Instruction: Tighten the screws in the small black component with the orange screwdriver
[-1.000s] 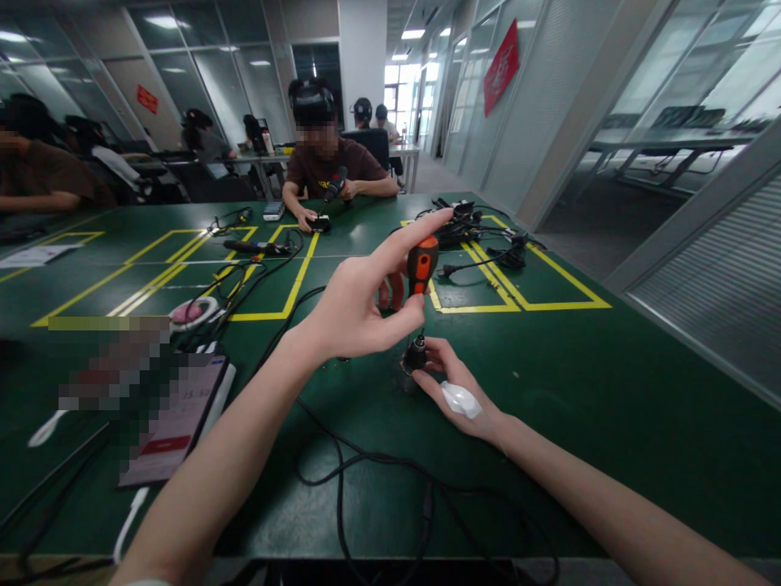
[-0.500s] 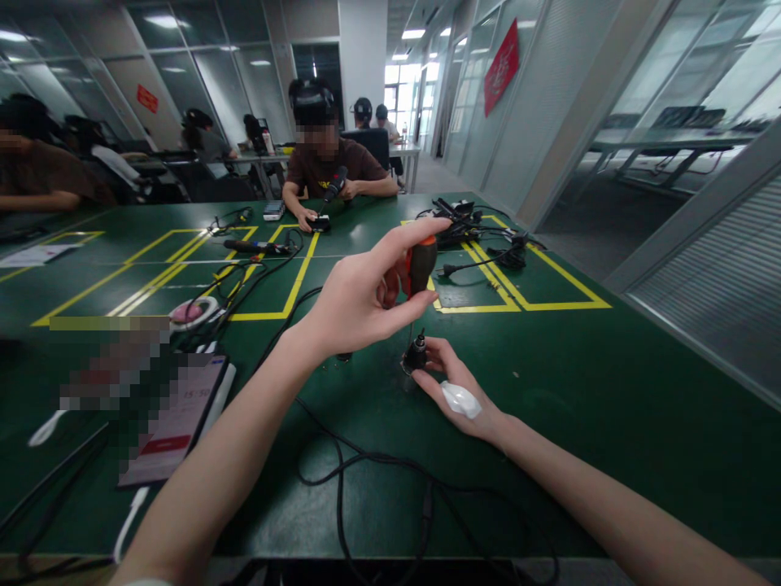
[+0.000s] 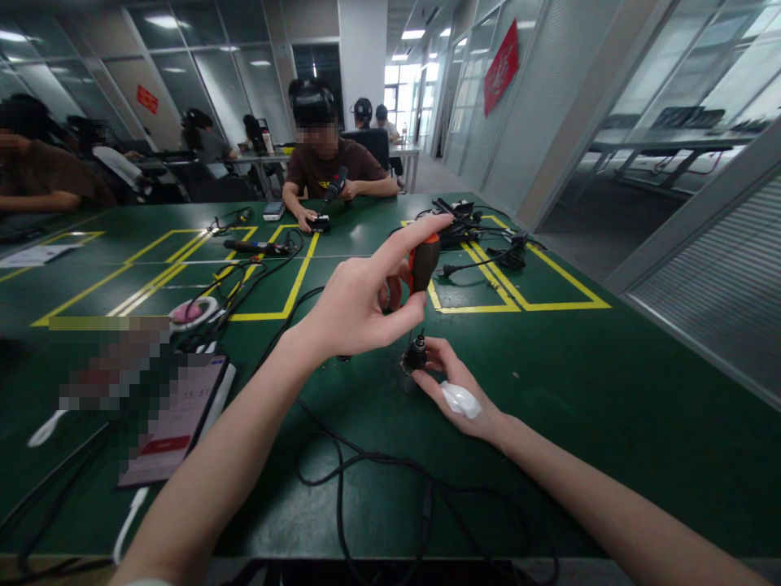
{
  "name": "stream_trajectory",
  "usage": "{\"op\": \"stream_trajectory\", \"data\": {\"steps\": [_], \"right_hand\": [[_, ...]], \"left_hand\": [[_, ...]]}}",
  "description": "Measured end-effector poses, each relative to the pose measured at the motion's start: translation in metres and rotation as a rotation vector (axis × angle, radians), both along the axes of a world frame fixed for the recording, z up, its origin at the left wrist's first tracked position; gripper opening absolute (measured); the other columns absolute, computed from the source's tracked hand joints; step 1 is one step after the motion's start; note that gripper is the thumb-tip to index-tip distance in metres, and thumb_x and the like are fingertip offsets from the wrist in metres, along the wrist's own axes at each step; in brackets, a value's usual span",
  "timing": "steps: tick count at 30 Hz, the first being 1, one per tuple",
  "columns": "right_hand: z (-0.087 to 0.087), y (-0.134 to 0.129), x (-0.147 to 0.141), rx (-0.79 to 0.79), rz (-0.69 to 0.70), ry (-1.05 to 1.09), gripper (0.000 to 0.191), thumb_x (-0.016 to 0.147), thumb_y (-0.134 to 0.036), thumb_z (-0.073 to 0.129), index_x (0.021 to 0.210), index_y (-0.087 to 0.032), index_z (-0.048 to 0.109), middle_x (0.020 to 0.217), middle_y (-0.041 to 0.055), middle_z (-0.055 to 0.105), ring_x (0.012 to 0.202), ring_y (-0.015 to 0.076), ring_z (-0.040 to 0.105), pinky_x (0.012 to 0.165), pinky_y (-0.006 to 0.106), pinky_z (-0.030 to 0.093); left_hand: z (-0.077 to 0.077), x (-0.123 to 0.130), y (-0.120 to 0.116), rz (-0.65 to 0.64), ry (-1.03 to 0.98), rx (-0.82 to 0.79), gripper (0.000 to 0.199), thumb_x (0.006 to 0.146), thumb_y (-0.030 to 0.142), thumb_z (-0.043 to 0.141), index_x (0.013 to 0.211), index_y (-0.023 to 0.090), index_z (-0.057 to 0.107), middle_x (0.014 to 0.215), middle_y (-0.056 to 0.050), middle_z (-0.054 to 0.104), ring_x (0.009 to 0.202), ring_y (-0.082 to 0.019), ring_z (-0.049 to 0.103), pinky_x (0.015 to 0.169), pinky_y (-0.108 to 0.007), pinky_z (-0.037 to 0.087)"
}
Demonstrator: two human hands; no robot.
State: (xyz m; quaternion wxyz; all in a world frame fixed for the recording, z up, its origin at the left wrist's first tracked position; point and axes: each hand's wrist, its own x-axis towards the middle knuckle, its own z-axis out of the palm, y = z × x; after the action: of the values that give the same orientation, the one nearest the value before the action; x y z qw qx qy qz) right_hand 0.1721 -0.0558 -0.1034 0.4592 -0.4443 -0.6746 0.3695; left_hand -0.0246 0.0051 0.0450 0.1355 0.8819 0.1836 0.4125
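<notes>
Holds nearly upright in the left hand [image 3: 359, 301] a screwdriver [image 3: 426, 265] with a bulbous dark-grey-and-orange handle on top and a thin shaft below. Holds lower down, in the right hand [image 3: 456, 378], a small black stepped piece [image 3: 416, 353] with a narrow tip upward. Hard to tell any contact between piece and shaft.

- We sat at a long green table [image 3: 610, 374] marked off with yellow tape [image 3: 567, 308].
- To our right, we saw a pale glass partition [image 3: 543, 98] bearing a tilted red hanging [image 3: 501, 68], next to a side room with a grey table [image 3: 652, 146].
- Ahead, we looked past a white column [image 3: 364, 57] and a dark chair [image 3: 375, 148] along a grey floor [image 3: 429, 172] toward bright windows [image 3: 396, 79].
- To our left, dark glass panels [image 3: 229, 89] caught reflections while a ceiling light [image 3: 413, 34] glowed overhead.
</notes>
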Motion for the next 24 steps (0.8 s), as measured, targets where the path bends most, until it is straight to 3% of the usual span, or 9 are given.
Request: {"op": "stream_trajectory", "data": {"steps": [10,17,24], "right_hand": [[0.0015,-0.0006,0.0002,-0.005,-0.006,-0.011,0.035,0.094,-0.036,0.065,0.126,-0.026,0.053,0.118,0.0109,0.073,0.108,0.0283,0.073,0.099,0.051,0.06],[0.002,-0.0005,0.0008,-0.013,0.001,-0.017,0.036,0.095,-0.037,0.065,0.127,-0.026,0.054,0.117,0.0104,0.074,0.107,0.0282,0.073,0.097,0.05,0.061],[0.0012,-0.0008,0.0009,0.002,0.008,-0.013,0.036,0.095,-0.037,0.064,0.127,-0.026,0.053,0.118,0.0108,0.074,0.109,0.0285,0.073,0.098,0.05,0.061]], "left_hand": [[-0.0002,-0.0013,0.0034,-0.013,-0.003,0.031,0.066,0.093,0.031,0.071,0.153,0.035,0.042,0.084,0.002,0.068,0.054,-0.01,0.056,0.052,-0.025,0.053],[-0.0025,-0.002,0.0055,-0.042,0.04,-0.011,0.084,0.087,0.033,0.078,0.157,0.04,0.032,0.119,-0.004,0.07,0.062,-0.011,0.065,0.05,-0.025,0.056],[-0.005,-0.0023,0.0075,-0.06,0.07,-0.039,0.09,0.088,0.028,0.074,0.161,0.042,0.023,0.117,-0.004,0.07,0.061,-0.011,0.066,0.05,-0.022,0.056]]}}
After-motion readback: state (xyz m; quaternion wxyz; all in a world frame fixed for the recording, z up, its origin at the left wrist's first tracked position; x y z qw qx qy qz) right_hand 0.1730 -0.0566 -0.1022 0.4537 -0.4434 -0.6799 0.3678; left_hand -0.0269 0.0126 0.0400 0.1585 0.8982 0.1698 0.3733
